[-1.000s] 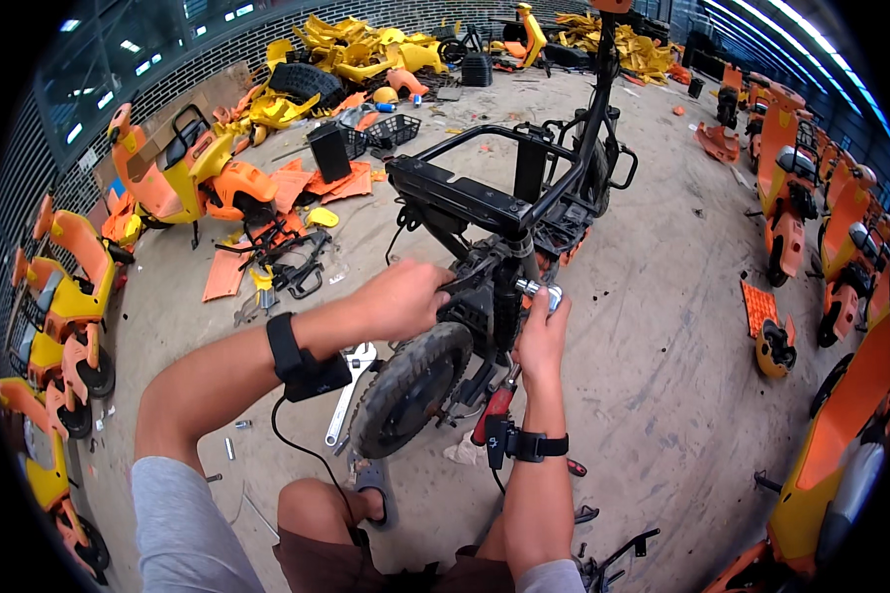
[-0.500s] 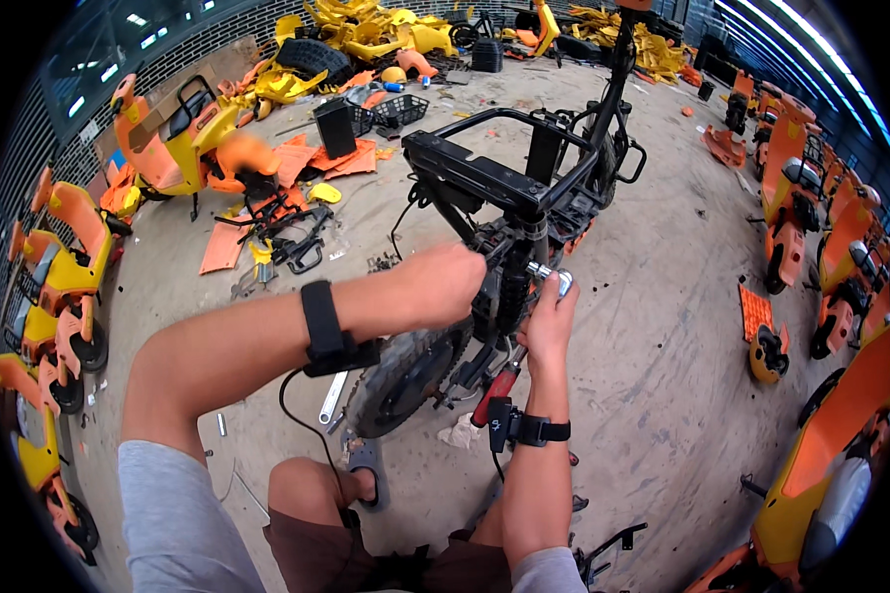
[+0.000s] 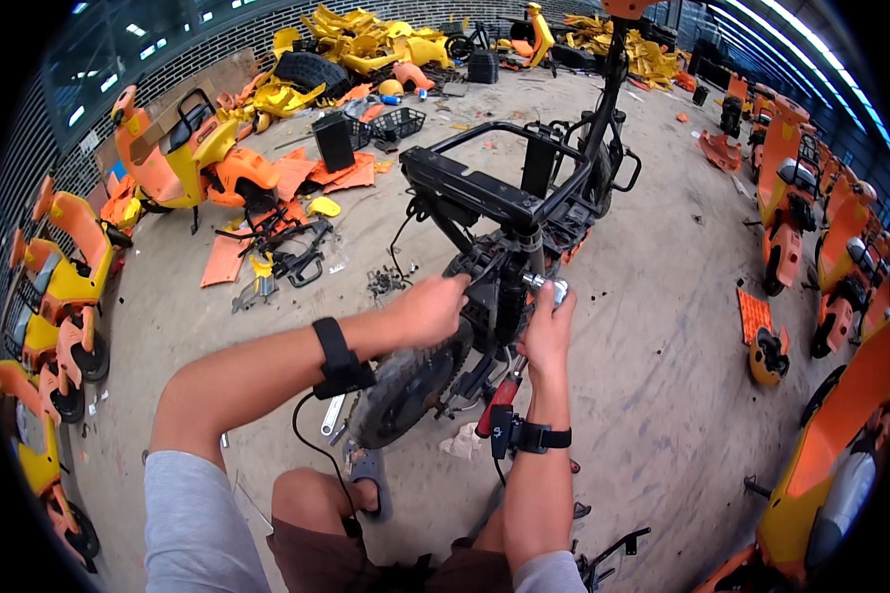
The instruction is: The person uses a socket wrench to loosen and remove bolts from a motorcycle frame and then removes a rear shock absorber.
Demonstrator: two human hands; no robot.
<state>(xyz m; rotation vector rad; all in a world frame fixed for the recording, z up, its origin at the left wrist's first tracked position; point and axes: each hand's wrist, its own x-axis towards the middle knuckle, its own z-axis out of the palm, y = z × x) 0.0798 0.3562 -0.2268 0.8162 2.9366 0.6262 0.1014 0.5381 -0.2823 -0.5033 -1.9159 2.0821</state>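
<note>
The stripped black scooter frame (image 3: 475, 188) stands in front of me, its rear wheel (image 3: 405, 395) toward me. My right hand (image 3: 546, 331) is closed around a ratchet wrench (image 3: 561, 291). Its chrome head and socket point left at the frame, beside the rear shock absorber (image 3: 510, 296); a red handle (image 3: 499, 403) shows below the hand. On the other side of the shock, my left hand (image 3: 427, 311) is closed with its fingertips at the frame above the wheel. Whatever those fingers hold, if anything, is hidden.
A combination wrench (image 3: 332, 415) lies on the floor left of the wheel. Orange and yellow scooters (image 3: 54, 247) line the left, more stand on the right. Loose body panels (image 3: 366, 40) are heaped at the back. A helmet (image 3: 767, 358) lies at right.
My left hand has shifted down and slightly left, its forearm lowering with it. My right hand and the ratchet wrench stay nearly in place.
</note>
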